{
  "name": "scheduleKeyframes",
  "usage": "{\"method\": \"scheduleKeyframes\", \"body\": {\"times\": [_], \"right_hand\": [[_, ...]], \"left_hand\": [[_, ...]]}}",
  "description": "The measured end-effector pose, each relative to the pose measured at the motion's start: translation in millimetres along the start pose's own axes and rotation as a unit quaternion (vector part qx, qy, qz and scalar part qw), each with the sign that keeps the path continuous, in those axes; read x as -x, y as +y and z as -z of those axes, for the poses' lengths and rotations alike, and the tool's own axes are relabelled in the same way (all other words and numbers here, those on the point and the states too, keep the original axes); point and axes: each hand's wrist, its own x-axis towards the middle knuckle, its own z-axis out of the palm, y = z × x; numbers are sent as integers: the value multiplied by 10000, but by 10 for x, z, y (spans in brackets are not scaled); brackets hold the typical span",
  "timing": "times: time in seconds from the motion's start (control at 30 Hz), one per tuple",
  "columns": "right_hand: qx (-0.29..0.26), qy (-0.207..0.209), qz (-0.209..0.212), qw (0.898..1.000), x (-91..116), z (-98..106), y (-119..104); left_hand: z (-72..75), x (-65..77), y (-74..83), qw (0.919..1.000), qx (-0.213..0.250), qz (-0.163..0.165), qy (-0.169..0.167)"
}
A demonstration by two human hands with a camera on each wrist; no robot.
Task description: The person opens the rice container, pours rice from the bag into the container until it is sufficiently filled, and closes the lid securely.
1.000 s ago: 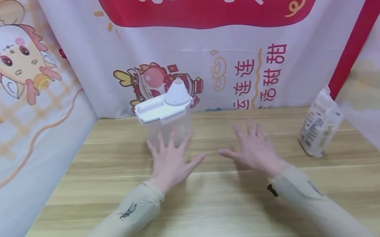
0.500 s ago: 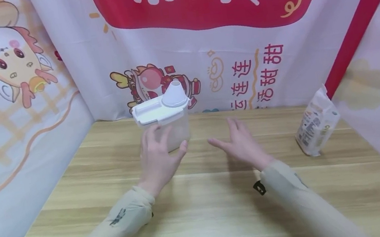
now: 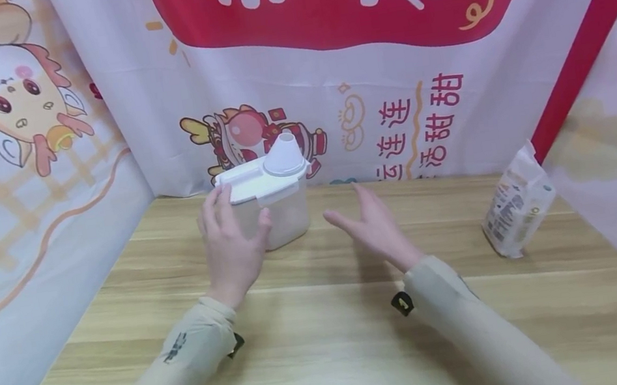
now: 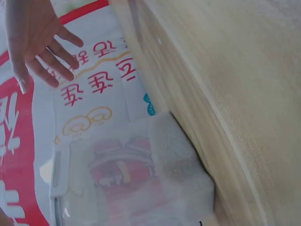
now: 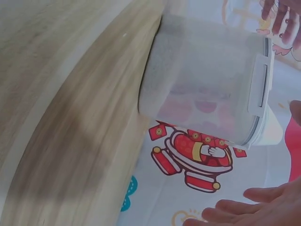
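A clear plastic storage container (image 3: 288,218) stands upright toward the back of the table, with a white lid (image 3: 245,187) and a white cone-shaped cap (image 3: 284,158) on top. My left hand (image 3: 229,246) is at its left front side, fingers spread and slightly bent, overlapping the container's left edge in the head view. Right of the container hovers my right hand (image 3: 375,226), thumb apart from the fingers, with a gap between it and the container wall. In the right wrist view the container (image 5: 207,75) lies between the left hand (image 5: 287,23) and the right hand (image 5: 263,212).
A white printed packet (image 3: 516,206) stands upright on the right side of the wood-grain table (image 3: 332,360). Behind the table hangs a printed red and white cloth (image 3: 326,65); a cartoon-patterned cloth (image 3: 21,213) covers the left side.
Both hands were spread flat over the table; they have turned palms inward. The left hand moved left to the container's side, and the right moved left toward it. The container stays in place.
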Motion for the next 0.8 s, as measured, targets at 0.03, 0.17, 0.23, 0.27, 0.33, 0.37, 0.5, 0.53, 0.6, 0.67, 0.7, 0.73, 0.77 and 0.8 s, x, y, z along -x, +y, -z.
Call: {"method": "scheduleKeyframes", "body": {"times": [0.03,0.17,0.23,0.27,0.33,0.37,0.5,0.53,0.6,0.67,0.7,0.73,0.77,0.8], "right_hand": [[-60,7,-12,10000,-17,-5,-12],[-342,-17,-91,9994,-92,-28,-44],[-442,-18,-98,9990,-134,-43,-53],[-491,-21,-108,9987,-153,-51,-59],[-567,-19,-61,9984,-199,-72,-68],[-590,-14,-43,9982,-225,-84,-73],[-679,-40,86,9976,-332,-124,-95],[-694,-56,107,9975,-358,-130,-98],[-752,-69,144,9970,-409,-136,-102],[-821,-94,142,9965,-454,-133,-98],[-853,-96,118,9962,-473,-131,-93],[-908,-103,87,9958,-497,-134,-95],[-973,-114,60,9952,-518,-137,-95],[-1021,-123,31,9947,-536,-141,-96]], "left_hand": [[4,-11,-17,9999,38,119,-18],[6,-37,-83,9976,209,644,-167],[4,-44,-112,9953,260,896,-272],[3,-46,-125,9940,278,1006,-321],[4,-55,-149,9917,315,1180,-411],[7,-57,-159,9904,335,1257,-460],[14,-71,-192,9861,350,1508,-608],[14,-76,-198,9851,351,1553,-652],[8,-91,-207,9833,343,1628,-740],[-4,-107,-211,9815,350,1689,-835],[-11,-113,-209,9802,357,1728,-895],[-11,-120,-213,9791,348,1772,-939],[-11,-126,-216,9779,344,1819,-971],[-9,-131,-220,9771,350,1851,-993]]}}
